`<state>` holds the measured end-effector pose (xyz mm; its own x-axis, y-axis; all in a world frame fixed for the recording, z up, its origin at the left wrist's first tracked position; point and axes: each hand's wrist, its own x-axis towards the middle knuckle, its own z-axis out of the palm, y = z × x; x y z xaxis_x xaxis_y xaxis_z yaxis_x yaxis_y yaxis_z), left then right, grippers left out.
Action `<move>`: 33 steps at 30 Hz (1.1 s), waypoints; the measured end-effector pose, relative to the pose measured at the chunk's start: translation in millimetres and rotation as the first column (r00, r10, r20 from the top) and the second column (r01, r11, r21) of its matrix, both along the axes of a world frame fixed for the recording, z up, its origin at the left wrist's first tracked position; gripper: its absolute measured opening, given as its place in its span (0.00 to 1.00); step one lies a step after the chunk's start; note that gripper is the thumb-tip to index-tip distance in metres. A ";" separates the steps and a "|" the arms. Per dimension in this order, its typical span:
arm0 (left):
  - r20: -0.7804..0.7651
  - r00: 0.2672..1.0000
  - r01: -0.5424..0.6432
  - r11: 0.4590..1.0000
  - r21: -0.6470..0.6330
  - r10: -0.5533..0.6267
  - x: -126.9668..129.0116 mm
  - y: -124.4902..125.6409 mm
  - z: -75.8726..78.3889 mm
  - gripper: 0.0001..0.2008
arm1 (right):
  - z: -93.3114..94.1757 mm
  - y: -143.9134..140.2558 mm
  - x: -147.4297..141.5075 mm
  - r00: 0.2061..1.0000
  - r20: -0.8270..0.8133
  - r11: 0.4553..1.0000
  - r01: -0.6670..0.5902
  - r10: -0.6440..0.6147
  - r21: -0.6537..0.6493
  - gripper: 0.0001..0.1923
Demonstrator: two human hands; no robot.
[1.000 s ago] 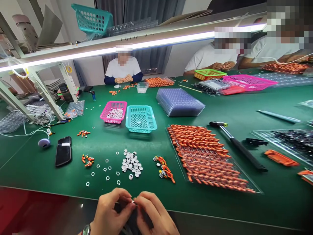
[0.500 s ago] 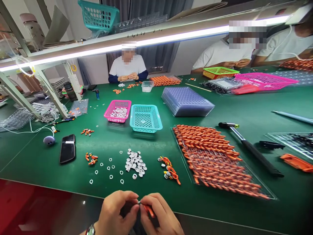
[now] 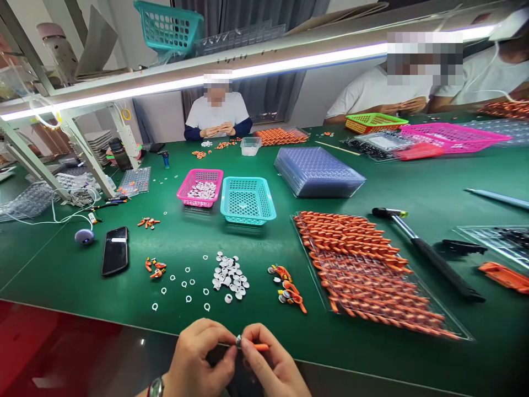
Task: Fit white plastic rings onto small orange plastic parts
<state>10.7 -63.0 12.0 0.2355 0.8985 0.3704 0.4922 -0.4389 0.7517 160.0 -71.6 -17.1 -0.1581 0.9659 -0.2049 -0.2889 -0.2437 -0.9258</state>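
Observation:
Just past the table's front edge, my two hands meet. My right hand [image 3: 275,361] pinches a small orange plastic part [image 3: 261,347] whose narrow end sticks out to the right. At its left end is a small silvery round piece [image 3: 238,341], and the fingertips of my left hand [image 3: 206,353] close on that. The fingers partly hide how the two join. Beyond my hands lie a heap of white round caps [image 3: 229,275], a few orange parts with metal ends [image 3: 289,289] and scattered thin white rings [image 3: 188,299].
A clear tray of orange parts [image 3: 363,270] lies at right beside a hammer [image 3: 430,256]. Further back stand a pink basket [image 3: 182,193], a turquoise basket [image 3: 270,207] and stacked clear trays [image 3: 318,171]. A phone [image 3: 115,251] lies at left. Co-workers sit across the table [image 3: 256,248].
The orange part has turned from slanting downward to nearly level. My right fingers have shifted on it, and the silvery round end shows more clearly between my hands.

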 end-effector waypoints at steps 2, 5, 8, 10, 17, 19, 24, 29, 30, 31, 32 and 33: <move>-0.021 1.000 -0.016 0.999 0.036 0.016 1.3 0.4 -1.5 0.07 | -3.0 -0.4 -5.5 0.994 -0.105 0.996 0.034 -0.042 -0.076 0.23; -0.051 0.997 -0.052 0.994 0.098 0.057 2.9 1.1 -2.6 0.07 | -9.0 -1.3 -13.7 0.978 -0.190 0.990 0.065 -0.088 -0.125 0.24; -0.080 0.994 -0.070 0.989 0.127 0.080 4.3 1.7 -1.3 0.07 | -14.2 -2.2 -17.8 0.977 -0.187 0.989 0.084 -0.106 -0.121 0.25; -0.091 0.992 -0.073 0.988 0.138 0.086 5.0 1.8 0.5 0.07 | -16.1 -3.1 -18.9 0.978 -0.168 0.987 0.103 -0.123 -0.119 0.25; -0.099 0.990 -0.085 0.986 0.140 0.099 5.7 1.7 3.4 0.08 | -13.4 -5.3 -20.4 0.973 -0.173 0.985 0.132 -0.150 -0.114 0.23; -0.101 0.989 -0.092 0.988 0.127 0.105 5.5 1.8 2.7 0.07 | -10.7 -4.7 -20.3 0.967 -0.209 0.984 0.118 -0.145 -0.137 0.23; -0.105 0.989 -0.095 0.989 0.114 0.107 4.2 3.4 1.0 0.07 | -6.8 -2.2 -19.8 0.933 -0.335 0.977 0.064 -0.132 -0.205 0.22; -0.096 0.993 -0.060 0.998 0.019 0.062 1.4 4.8 4.0 0.07 | -12.6 1.4 -17.2 0.902 -0.414 0.958 -0.003 -0.120 -0.285 0.22; -0.094 0.994 -0.047 0.999 -0.011 0.046 0.7 5.0 5.2 0.07 | -13.6 2.4 -16.4 0.895 -0.430 0.953 -0.021 -0.116 -0.301 0.22; -0.092 0.995 -0.036 0.999 -0.037 0.032 0.0 5.3 6.4 0.07 | -14.1 3.5 -15.6 0.887 -0.447 0.948 -0.039 -0.113 -0.316 0.22; -0.091 0.996 -0.024 0.998 -0.058 0.018 -0.6 5.6 7.6 0.07 | -14.0 4.6 -14.9 0.879 -0.465 0.944 -0.057 -0.107 -0.325 0.23; -0.091 0.996 -0.016 0.997 -0.072 0.009 -1.2 6.0 8.5 0.07 | -13.4 5.6 -14.1 0.871 -0.480 0.941 -0.075 -0.099 -0.330 0.22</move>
<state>9.5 -57.0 20.5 0.2535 0.9255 0.2814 0.5647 -0.3778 0.7337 145.9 -65.9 -30.4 -0.3094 0.8583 -0.4094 -0.6823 -0.5003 -0.5331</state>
